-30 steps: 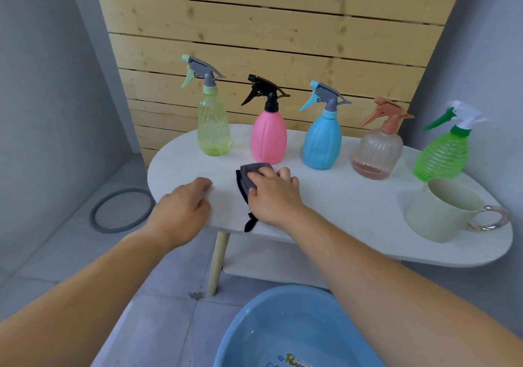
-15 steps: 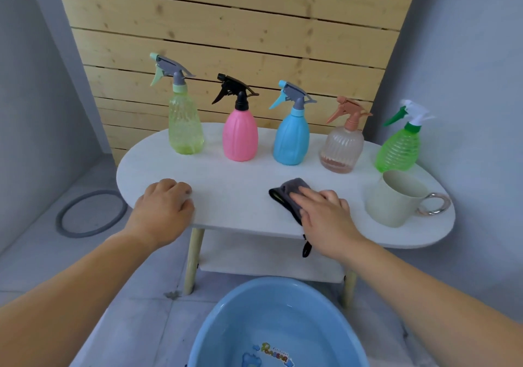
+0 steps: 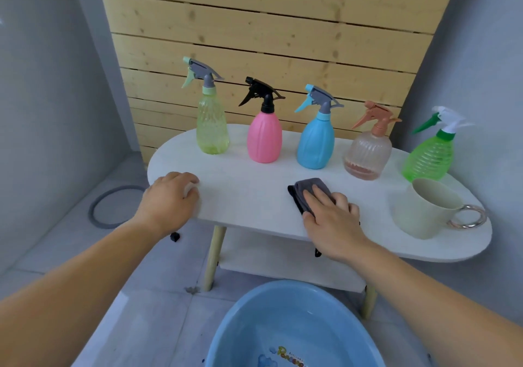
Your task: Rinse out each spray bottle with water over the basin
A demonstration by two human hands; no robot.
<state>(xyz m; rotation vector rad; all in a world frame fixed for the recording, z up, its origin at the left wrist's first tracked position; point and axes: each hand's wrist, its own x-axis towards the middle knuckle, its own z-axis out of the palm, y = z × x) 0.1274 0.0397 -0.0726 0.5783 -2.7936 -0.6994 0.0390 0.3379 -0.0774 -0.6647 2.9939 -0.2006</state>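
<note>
Plastic spray bottles stand upright in a curved row along the back of a white oval table (image 3: 249, 191), none touching its neighbour. From the left come a translucent yellow-green bottle (image 3: 212, 129) with a faceted, tall body and a grey trigger head; a pink bottle (image 3: 264, 137), opaque and egg-shaped with shallow vertical ribs and a black head; a blue bottle (image 3: 315, 143) of the same ribbed shape with a grey and blue head; a clear peach bottle (image 3: 366, 151), squat and finely fluted, with a thin brownish layer at its bottom and a terracotta head; and a green bottle (image 3: 430, 157), see-through with ringed ridges and a white and green head. A matte cream mug (image 3: 421, 214) with a shiny metal ring handle sits just in front of the green bottle. The tabletop looks smooth and matte, carried on pale round wooden legs (image 3: 215, 256) with a white shelf (image 3: 268, 256) beneath. The left hand (image 3: 167, 199) rests on the table's front left edge, fingers curled under into a loose fist, holding nothing. The right hand (image 3: 331, 219) lies palm down with straight fingers pressing a folded grey cloth (image 3: 304, 190), soft and dull, near the front edge. A glossy blue basin (image 3: 254, 324) with a cartoon print inside sits on the grey tiled floor below, well apart from the bottles. Knotty pine slats (image 3: 254, 27) back the table, and a grey ring (image 3: 97, 216) lies on the floor to the left.
</note>
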